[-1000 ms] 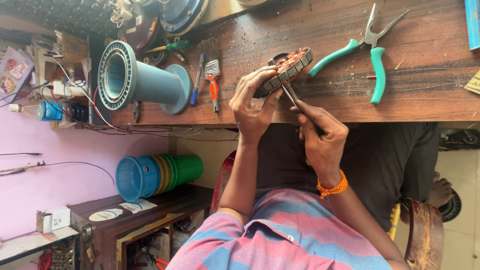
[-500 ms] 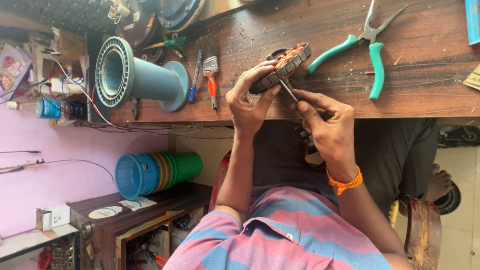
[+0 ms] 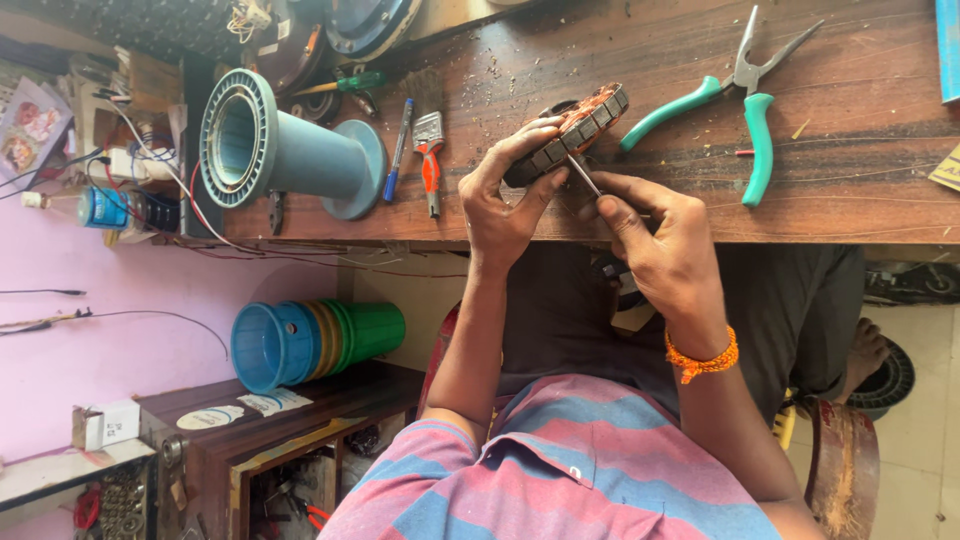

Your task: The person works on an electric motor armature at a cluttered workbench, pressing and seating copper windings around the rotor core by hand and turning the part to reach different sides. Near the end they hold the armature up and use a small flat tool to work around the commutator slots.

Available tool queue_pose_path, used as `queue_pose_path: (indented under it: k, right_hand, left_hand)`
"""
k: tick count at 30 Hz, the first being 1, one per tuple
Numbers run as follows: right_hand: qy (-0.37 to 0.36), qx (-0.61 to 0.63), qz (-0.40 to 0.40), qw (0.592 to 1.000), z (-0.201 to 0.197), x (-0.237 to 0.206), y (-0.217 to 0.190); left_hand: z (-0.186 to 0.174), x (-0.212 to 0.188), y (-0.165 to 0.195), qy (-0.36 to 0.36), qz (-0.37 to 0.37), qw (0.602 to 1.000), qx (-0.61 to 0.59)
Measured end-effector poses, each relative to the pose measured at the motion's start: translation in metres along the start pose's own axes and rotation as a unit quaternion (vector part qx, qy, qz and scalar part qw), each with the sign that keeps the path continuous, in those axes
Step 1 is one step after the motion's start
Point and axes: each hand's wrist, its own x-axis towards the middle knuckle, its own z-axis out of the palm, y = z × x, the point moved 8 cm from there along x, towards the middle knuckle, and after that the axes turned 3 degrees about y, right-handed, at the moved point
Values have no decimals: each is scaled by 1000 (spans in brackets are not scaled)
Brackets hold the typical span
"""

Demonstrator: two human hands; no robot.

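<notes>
My left hand [image 3: 505, 205] grips a round motor winding core [image 3: 572, 128] with copper coils and dark metal slots, holding it tilted above the edge of the wooden workbench [image 3: 850, 215]. My right hand [image 3: 655, 245], with an orange thread band on the wrist, pinches a thin metal tool [image 3: 583, 176]. The tool's tip touches the underside of the core between the two hands.
Green-handled pliers [image 3: 745, 110] lie on the bench to the right of the core. A small red-handled brush [image 3: 429, 150], a blue pen [image 3: 396, 150] and a grey-blue flanged tube [image 3: 290, 150] lie to the left. Stacked plastic buckets [image 3: 315, 342] sit lower left.
My right hand has risen toward the core and brought the thin tool against it. My left hand still holds the core in nearly the same place.
</notes>
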Motion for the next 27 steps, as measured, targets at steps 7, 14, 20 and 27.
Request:
queue_pose_path:
  k: [7, 14, 20, 27]
  right_hand:
    - [80, -239, -225, 941, 10, -17, -41]
    - [51, -240, -246, 938, 6, -7, -40]
    - [-68, -183, 7, 981, -2, 10, -11]
    - [-38, -64, 37, 997, 9, 4, -3]
  left_hand:
    - [-2, 4, 8, -12, 30, 999, 15]
    - [-7, 9, 11, -43, 74, 993, 76]
    - [-16, 5, 5, -51, 55, 997, -7]
    - [-15, 4, -2, -67, 34, 997, -24]
